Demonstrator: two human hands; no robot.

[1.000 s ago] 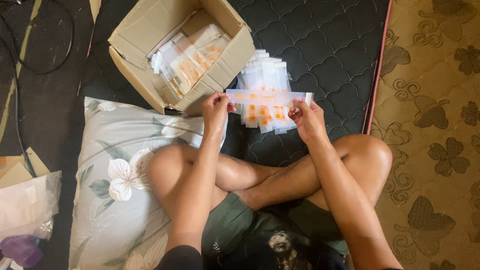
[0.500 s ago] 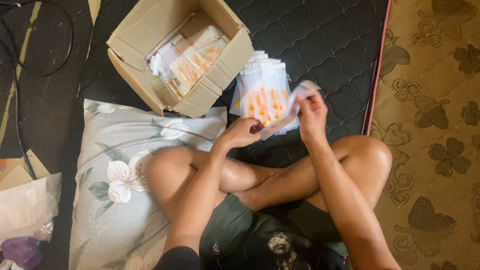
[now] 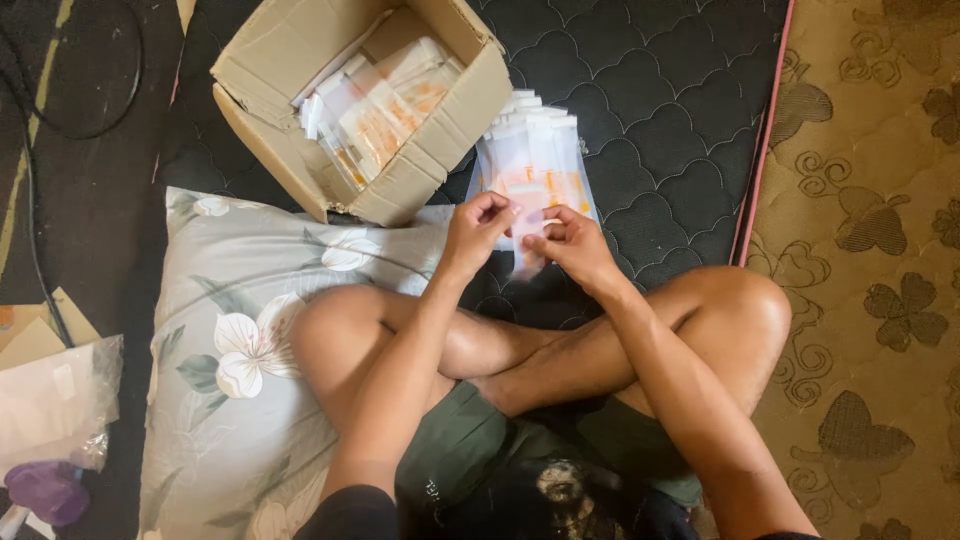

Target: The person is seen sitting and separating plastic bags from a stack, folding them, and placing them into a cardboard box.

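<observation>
Far left, on the dark floor: a crumpled clear plastic bag [image 3: 55, 400] and a small purple object [image 3: 45, 492] at the lower edge of view, with a black cable [image 3: 35, 240] running up along the left edge.

Next, a grey floral-print pillow [image 3: 230, 400] lies on the floor beside the black quilted mattress [image 3: 650, 90]; the person's left knee rests over its right part. Above the pillow's upper edge, an open brown cardboard box [image 3: 420, 170] sits on the mattress's left side, flaps out, filled with clear plastic packets printed orange and white [image 3: 375, 110].

Just right of the box, touching its corner, a fanned stack of clear orange-printed pouches [image 3: 530, 150] lies on the mattress.

Left hand [image 3: 478, 228] and right hand [image 3: 570, 245] meet over the near end of that stack. Fingers of both are pinched closed on one thin clear pouch [image 3: 528, 255], which hangs between them above the crossed legs.

Open mattress surface lies right of the stack up to its pink-piped right edge [image 3: 765, 130]. Beyond is a tan patterned carpet [image 3: 870, 250].
</observation>
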